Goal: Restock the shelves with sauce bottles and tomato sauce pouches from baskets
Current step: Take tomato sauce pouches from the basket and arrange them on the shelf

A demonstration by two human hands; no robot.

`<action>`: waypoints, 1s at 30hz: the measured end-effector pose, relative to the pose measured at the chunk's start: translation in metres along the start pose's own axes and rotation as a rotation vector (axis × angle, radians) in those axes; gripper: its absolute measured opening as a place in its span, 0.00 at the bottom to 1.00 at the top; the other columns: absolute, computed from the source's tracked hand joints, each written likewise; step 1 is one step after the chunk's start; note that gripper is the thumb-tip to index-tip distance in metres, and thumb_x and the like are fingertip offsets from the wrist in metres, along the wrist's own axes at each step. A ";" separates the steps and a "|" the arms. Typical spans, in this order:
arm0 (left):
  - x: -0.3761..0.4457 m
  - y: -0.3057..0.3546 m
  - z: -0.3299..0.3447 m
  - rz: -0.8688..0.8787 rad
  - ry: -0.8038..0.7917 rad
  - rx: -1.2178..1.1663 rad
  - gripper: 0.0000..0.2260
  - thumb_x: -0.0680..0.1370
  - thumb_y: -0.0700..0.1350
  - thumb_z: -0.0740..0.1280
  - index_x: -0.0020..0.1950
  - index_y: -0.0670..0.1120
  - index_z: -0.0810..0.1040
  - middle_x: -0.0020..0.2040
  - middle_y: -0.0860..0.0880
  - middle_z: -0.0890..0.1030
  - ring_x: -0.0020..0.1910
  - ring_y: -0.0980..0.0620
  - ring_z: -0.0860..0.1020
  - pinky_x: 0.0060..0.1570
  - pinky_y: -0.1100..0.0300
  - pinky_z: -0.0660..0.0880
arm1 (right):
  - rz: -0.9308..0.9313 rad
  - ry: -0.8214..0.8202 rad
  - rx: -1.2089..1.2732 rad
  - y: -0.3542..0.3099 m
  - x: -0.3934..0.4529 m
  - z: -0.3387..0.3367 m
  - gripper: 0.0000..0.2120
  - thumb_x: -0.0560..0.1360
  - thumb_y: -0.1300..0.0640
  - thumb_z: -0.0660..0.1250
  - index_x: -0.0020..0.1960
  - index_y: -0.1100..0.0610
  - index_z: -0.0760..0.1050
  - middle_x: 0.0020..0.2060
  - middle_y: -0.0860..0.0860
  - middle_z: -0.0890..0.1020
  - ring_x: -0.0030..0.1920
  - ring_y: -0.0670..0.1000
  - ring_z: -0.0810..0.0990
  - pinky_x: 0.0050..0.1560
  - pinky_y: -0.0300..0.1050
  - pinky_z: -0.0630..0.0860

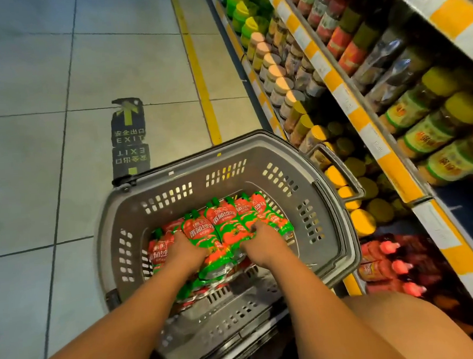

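Hands down in the basket (256, 160), both of them, and it's the tomato sauce pouches (222, 225) they're after! The grey basket sits on the tiled floor (24, 82) right beside the shelves (345, 97), and the red-and-green pouches lie in a loose heap across its bottom, spouts pointing away from the person. The left hand (185, 250) is pressed in on the left flank of the bundle, fingers curled down into the packs; the right hand (265, 242) mirrors it on the right flank, fingers tucked in among the pouches too. Looks like a two-sided squeeze, a whole stack gathered between the palms, though how many pouches are truly caught can't be told from here.

These are soft, floppy, glossy packs, so expect them to slide over each other and sag in the middle. Light one by one, but a bundle carries some weight. The smart hold, by the look of it, is firm pressure on both sides with fingers hooked underneath, keeping the stack upright so none slips out. Squeezing too hard near the spouts seems unwise.

Jars with yellow lids (334, 176) and red-capped bottles (389, 266) crowd the lower shelves just to the right.
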State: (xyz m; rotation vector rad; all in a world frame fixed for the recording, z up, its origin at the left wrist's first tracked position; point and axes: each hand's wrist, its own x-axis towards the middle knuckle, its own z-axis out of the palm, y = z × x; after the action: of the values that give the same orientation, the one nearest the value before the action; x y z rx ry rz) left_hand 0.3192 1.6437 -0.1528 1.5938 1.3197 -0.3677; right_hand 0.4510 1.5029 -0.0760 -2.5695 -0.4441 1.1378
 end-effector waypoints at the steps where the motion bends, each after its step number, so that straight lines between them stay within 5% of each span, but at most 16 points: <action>1: 0.000 0.001 0.000 -0.020 0.009 -0.031 0.32 0.69 0.46 0.80 0.68 0.47 0.67 0.54 0.47 0.80 0.50 0.45 0.81 0.50 0.46 0.83 | -0.001 -0.002 -0.001 -0.001 0.003 0.001 0.29 0.77 0.57 0.69 0.77 0.58 0.66 0.69 0.58 0.76 0.65 0.60 0.77 0.62 0.50 0.77; 4: 0.008 -0.002 0.007 -0.039 0.005 -0.105 0.28 0.67 0.46 0.80 0.62 0.47 0.72 0.51 0.47 0.82 0.47 0.45 0.83 0.47 0.47 0.84 | -0.003 -0.026 -0.015 -0.006 0.011 0.010 0.29 0.78 0.50 0.69 0.75 0.57 0.67 0.69 0.58 0.76 0.67 0.62 0.76 0.65 0.53 0.75; 10: 0.064 -0.034 0.033 -0.014 0.007 -0.175 0.44 0.48 0.65 0.77 0.63 0.55 0.76 0.52 0.54 0.84 0.48 0.50 0.84 0.51 0.47 0.84 | 0.039 0.043 -0.114 -0.008 0.026 0.019 0.31 0.76 0.46 0.70 0.75 0.56 0.67 0.69 0.58 0.74 0.68 0.65 0.73 0.66 0.55 0.75; 15: 0.012 0.003 0.014 -0.012 -0.026 -0.197 0.27 0.64 0.53 0.82 0.58 0.51 0.78 0.51 0.50 0.85 0.49 0.48 0.84 0.54 0.47 0.82 | 0.044 0.067 -0.182 -0.009 0.027 0.024 0.27 0.79 0.46 0.67 0.73 0.57 0.68 0.70 0.58 0.68 0.70 0.66 0.69 0.67 0.57 0.71; 19: -0.006 0.016 0.012 -0.022 -0.024 -0.215 0.11 0.74 0.42 0.79 0.50 0.47 0.79 0.46 0.47 0.84 0.46 0.47 0.83 0.49 0.52 0.81 | 0.066 0.051 -0.117 -0.011 0.030 0.025 0.26 0.78 0.48 0.69 0.72 0.58 0.69 0.69 0.59 0.69 0.65 0.63 0.76 0.64 0.53 0.74; 30: 0.002 0.015 0.013 -0.015 0.035 -0.274 0.07 0.71 0.42 0.76 0.47 0.44 0.83 0.40 0.47 0.87 0.41 0.45 0.86 0.49 0.44 0.84 | 0.113 -0.056 -0.082 -0.019 0.026 0.028 0.26 0.74 0.47 0.71 0.67 0.59 0.73 0.63 0.58 0.78 0.61 0.61 0.79 0.60 0.51 0.78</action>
State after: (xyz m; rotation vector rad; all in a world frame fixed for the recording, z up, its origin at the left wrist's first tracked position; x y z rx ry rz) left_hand 0.3369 1.6356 -0.1530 1.3662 1.3468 -0.1606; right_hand 0.4441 1.5341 -0.1041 -2.6689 -0.3700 1.2578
